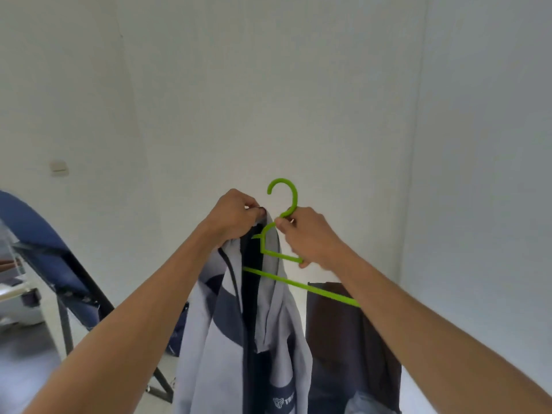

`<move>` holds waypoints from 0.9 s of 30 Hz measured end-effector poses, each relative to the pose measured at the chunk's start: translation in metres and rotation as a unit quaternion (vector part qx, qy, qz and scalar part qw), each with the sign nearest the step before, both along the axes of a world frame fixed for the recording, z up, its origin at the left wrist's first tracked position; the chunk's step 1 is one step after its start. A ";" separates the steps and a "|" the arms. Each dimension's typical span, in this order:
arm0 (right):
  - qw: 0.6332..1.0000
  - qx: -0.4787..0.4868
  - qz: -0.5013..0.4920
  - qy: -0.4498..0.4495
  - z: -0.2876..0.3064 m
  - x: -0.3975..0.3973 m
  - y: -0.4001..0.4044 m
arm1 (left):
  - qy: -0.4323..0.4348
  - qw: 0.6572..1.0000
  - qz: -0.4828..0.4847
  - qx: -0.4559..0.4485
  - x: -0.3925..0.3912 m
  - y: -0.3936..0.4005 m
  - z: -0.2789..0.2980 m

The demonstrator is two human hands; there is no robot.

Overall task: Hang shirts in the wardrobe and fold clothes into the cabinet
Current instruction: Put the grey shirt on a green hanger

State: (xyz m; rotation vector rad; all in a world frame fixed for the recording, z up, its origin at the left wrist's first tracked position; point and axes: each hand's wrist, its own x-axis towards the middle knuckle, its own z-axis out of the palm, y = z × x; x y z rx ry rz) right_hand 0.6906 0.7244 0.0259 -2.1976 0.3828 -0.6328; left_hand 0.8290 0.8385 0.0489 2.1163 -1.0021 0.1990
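My left hand grips the grey shirt, my right hand the green hanger: half threaded, hanging not yet done.

Left end of green hanger hidden inside grey and navy shirt; lower bar's right tip passes behind right forearm. Shirt hem cut off by bottom edge; chest logo partly cropped, lettering unreadable. Fingertips of left hand buried in collar fabric. Right hand covers hanger neck. Dark brown cloth behind shirt partly hidden. Folding chair cut off at left edge.
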 end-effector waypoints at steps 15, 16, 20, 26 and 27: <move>0.991 -0.086 -0.036 -0.094 -0.010 0.056 0.024 | 0.174 0.969 -0.076 -0.159 -0.003 0.024 0.018; 0.990 -0.082 -0.029 -0.107 -0.006 0.056 0.022 | 0.138 0.977 -0.077 -0.146 -0.001 0.026 0.018; 0.987 -0.091 -0.001 -0.129 0.015 0.050 0.013 | -0.065 0.998 -0.005 0.006 0.005 0.037 0.020; 0.990 -0.050 0.044 -0.121 0.041 0.048 0.006 | -0.061 0.998 -0.022 0.015 0.006 0.027 0.013; 0.991 -0.048 0.047 -0.114 0.043 0.047 0.005 | -0.066 0.998 -0.012 0.015 0.006 0.025 0.013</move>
